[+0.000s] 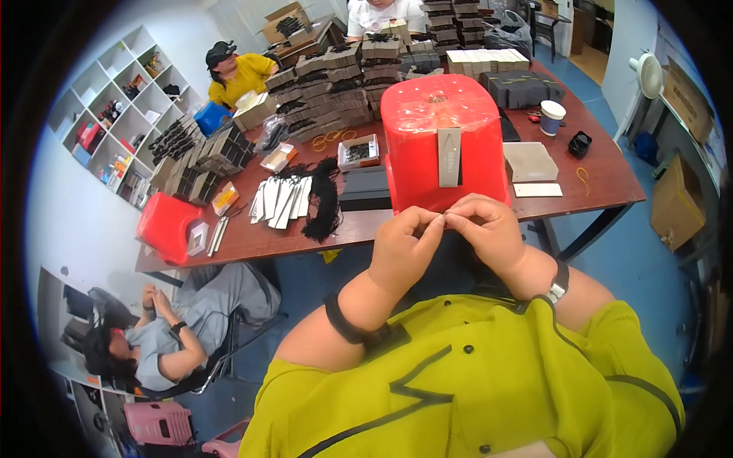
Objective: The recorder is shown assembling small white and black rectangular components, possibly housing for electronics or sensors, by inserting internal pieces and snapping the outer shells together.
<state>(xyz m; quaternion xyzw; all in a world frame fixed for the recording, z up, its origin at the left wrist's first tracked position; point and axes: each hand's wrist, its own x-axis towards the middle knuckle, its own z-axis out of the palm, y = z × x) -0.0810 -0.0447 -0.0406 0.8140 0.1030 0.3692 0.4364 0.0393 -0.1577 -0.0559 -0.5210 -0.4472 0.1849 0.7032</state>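
My left hand (407, 246) and my right hand (485, 233) meet fingertip to fingertip just in front of the table edge. Both are closed in a pinch, and whatever sits between the fingertips is too small to name. Right behind them stands an upturned red plastic stool (412, 164) on the table. A grey-beige flat strip (450, 158) with a pointed mark lies against the stool's near face. To its left are a dark grey box (365, 191) and a tangle of black cords (324, 202). A beige box (530, 162) and a white strip (537, 189) lie to its right.
White strips (281, 200) fan out on the table (267, 240), with a small box of dark parts (358, 152) nearby. Tall stacks of grey-brown bundles (332, 84) fill the back. A paper cup (551, 118) stands right. A seated person (164, 343) is at left; two more are behind.
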